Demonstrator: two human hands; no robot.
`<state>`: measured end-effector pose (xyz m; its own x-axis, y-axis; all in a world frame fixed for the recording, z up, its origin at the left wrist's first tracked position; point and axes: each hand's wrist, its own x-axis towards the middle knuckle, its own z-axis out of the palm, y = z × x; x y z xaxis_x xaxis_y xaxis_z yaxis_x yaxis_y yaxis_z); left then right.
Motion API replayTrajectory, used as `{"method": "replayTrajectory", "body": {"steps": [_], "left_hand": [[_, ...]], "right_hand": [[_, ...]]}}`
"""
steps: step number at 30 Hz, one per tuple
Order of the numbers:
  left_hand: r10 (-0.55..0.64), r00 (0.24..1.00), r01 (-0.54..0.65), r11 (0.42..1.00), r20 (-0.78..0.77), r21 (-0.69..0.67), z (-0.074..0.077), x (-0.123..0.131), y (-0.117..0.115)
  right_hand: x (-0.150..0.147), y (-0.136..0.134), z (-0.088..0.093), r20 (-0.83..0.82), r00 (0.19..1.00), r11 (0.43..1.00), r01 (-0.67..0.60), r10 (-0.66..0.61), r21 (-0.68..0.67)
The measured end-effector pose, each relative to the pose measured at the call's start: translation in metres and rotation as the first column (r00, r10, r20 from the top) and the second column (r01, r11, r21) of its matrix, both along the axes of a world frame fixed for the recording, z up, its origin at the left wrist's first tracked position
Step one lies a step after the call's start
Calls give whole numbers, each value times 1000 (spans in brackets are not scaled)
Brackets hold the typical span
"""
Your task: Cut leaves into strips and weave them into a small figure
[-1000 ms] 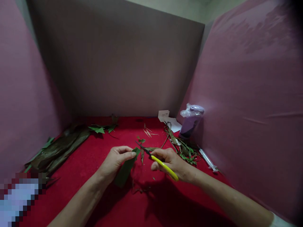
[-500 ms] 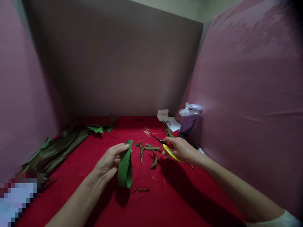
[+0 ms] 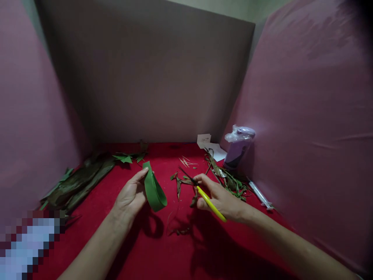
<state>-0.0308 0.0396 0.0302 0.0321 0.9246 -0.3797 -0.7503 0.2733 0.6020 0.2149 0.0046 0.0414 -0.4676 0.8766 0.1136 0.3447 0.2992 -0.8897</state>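
My left hand point(image 3: 131, 196) pinches a green leaf strip point(image 3: 153, 189) that is bent over into a loop, held just above the red cloth point(image 3: 122, 249). My right hand point(image 3: 223, 198) grips yellow-handled scissors point(image 3: 204, 196), whose dark blades point up and left toward the loop. The blade tips sit a short gap to the right of the leaf, over some cut brown scraps point(image 3: 182, 182).
A heap of long dark leaves point(image 3: 78, 182) lies at the left. Green and brown trimmings point(image 3: 233, 182) pile at the right by a purple bottle point(image 3: 239, 147), white paper point(image 3: 210, 146) and a syringe point(image 3: 260, 195). Pink and grey panels wall in the cloth.
The leaf went from folded flat between both hands to a raised loop in my left hand. My right hand swung right with the scissors, then came back toward the centre.
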Motion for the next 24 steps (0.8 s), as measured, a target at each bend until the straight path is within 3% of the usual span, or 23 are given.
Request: {"method": "replayTrajectory", "body": {"steps": [5,9,13,20,24], "left_hand": [[79,997,-79,995,2,56,0,-2,1],[156,988,-155,983,2,100,1,-2,0],[196,980,-199,972,31,122,4,-4,1],[196,960,-219,971,202,95,14,-22,4],[82,955,-105,992,286,66,31,-26,-2]], "right_hand": [[-17,6,-4,-411,900,988,151,-147,-23],[-33,-6,-12,-499,862,974,-37,-82,-223],[-46,-29,-26,-549,836,901,-227,-15,-370],[-73,-60,-48,-615,787,861,-345,48,-374],[-89,-61,-51,-655,750,844,-409,94,-347]]}}
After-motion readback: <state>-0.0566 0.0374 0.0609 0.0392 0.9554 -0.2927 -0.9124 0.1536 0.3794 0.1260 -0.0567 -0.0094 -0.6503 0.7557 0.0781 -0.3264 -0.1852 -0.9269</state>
